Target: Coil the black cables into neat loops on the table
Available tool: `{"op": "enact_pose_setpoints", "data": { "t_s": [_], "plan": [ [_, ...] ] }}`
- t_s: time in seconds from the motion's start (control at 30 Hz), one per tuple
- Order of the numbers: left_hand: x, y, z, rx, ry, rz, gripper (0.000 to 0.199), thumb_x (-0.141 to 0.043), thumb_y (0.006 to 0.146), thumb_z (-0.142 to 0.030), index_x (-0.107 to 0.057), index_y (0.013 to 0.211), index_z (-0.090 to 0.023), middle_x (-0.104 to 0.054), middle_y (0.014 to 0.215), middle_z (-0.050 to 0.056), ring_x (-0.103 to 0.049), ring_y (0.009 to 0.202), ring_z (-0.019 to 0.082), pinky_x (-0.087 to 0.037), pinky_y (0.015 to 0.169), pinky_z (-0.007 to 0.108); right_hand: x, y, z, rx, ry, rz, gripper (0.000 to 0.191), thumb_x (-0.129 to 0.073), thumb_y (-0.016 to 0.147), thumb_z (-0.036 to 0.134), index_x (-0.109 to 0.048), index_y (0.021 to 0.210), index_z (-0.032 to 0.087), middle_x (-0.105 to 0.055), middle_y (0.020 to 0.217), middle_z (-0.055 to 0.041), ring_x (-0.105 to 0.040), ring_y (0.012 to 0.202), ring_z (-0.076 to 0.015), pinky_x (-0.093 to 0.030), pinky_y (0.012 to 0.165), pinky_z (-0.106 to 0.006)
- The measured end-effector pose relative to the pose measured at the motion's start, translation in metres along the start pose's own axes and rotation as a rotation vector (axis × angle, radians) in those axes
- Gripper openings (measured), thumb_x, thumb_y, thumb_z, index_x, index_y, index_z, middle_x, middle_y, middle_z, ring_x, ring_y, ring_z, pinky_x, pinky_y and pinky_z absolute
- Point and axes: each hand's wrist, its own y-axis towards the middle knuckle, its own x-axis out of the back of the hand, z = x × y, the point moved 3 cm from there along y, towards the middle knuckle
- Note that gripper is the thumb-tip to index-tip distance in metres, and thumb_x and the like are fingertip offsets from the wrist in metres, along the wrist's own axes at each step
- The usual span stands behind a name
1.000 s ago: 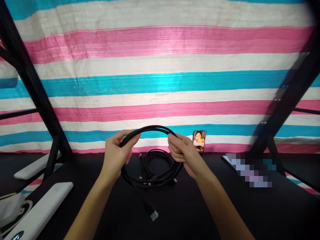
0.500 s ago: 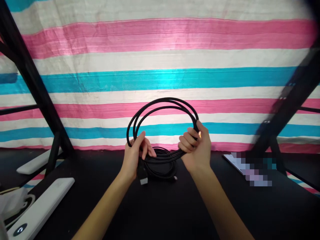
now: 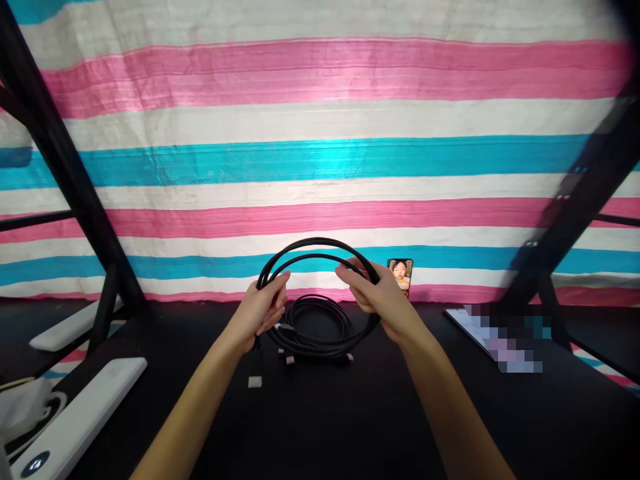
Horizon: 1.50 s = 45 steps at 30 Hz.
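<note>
A black cable [image 3: 318, 241], wound into loops, is held up over the black tabletop. My left hand [image 3: 253, 308] grips the left side of the loops, thumb on top and fingers curled under. Round the right side my right hand [image 3: 381, 297] is closed, its fingers partly inside the ring. Below my left hand hangs a cable end with a pale rectangular plug [image 3: 255, 382]. Behind and beneath the raised loops, a second coiled black cable [image 3: 320, 299] lies on the table, with small light-coloured tips at its front. The lower loops overlap it, so the two are hard to separate there.
A phone with a lit screen [image 3: 401, 273] leans against the striped sheet [image 3: 320, 160] at the back. A blurred-out flat device [image 3: 480, 333] lies at right. White bars [image 3: 83, 413] and a white charger with cord [image 3: 27, 407] are at left. Black frame posts [image 3: 75, 160] flank both sides.
The held loops have come down and look flatter. My right hand has moved slightly left and turned, uncovering the phone behind. The pale plug now hangs lower and farther left.
</note>
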Motion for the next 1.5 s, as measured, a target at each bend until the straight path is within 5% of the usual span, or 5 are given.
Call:
{"op": "enact_pose_setpoints", "data": {
  "t_s": [0.33, 0.57, 0.87, 1.2, 1.5],
  "plan": [
    [0.008, 0.007, -0.001, -0.146, 0.26, -0.17, 0.033, -0.055, 0.08, -0.047, -0.047, 0.064, -0.02, -0.041, 0.037, -0.007, -0.05, 0.037, 0.012, -0.037, 0.047, 0.024, -0.005, -0.005, 0.006, 0.11, 0.168, 0.025, 0.031, -0.071, 0.068, 0.047, -0.064, 0.07, 0.017, -0.02, 0.044, 0.011, -0.012, 0.036, -0.002, -0.006, 0.033, -0.02],
    [0.025, 0.01, -0.002, -0.16, 0.445, -0.422, 0.051, -0.066, 0.068, -0.053, -0.053, 0.105, -0.02, -0.062, 0.103, 0.009, -0.058, 0.098, 0.026, -0.043, 0.076, 0.032, -0.009, -0.013, 0.009, 0.415, 0.175, -0.098, 0.026, -0.071, 0.069, 0.046, -0.069, 0.072, 0.02, -0.023, 0.043, 0.0091, -0.015, 0.036, -0.0037, -0.01, 0.034, -0.022],
    [-0.001, 0.006, 0.007, 0.044, 0.146, -0.074, 0.039, -0.058, 0.077, -0.05, -0.065, 0.103, -0.021, -0.071, 0.096, 0.006, -0.06, 0.098, 0.023, -0.04, 0.077, 0.029, -0.015, -0.016, 0.005, 0.432, 0.296, -0.008, 0.025, -0.069, 0.071, 0.046, -0.068, 0.076, 0.021, -0.022, 0.042, 0.0104, -0.015, 0.035, -0.0038, -0.012, 0.034, -0.022],
    [0.011, 0.0, -0.008, 0.099, 0.173, 0.136, 0.058, -0.051, 0.079, -0.06, -0.04, 0.037, -0.02, -0.061, 0.05, 0.007, -0.061, 0.056, 0.02, -0.048, 0.063, 0.031, 0.005, 0.013, -0.009, 0.071, 0.124, -0.016, 0.039, -0.074, 0.067, 0.04, -0.056, 0.096, 0.021, -0.024, 0.045, 0.0135, -0.018, 0.036, -0.0034, -0.015, 0.032, -0.017],
    [0.008, 0.004, 0.001, 0.106, 0.122, 0.26, 0.054, -0.046, 0.086, -0.05, -0.031, 0.043, -0.021, -0.021, 0.03, -0.01, -0.04, 0.023, 0.009, -0.05, 0.051, 0.027, -0.001, 0.0, 0.0, 0.446, -0.481, -0.199, 0.058, -0.064, 0.077, 0.039, -0.045, 0.13, 0.027, -0.061, 0.092, -0.0036, -0.059, 0.071, -0.0149, -0.049, 0.062, -0.027]
  ]
}}
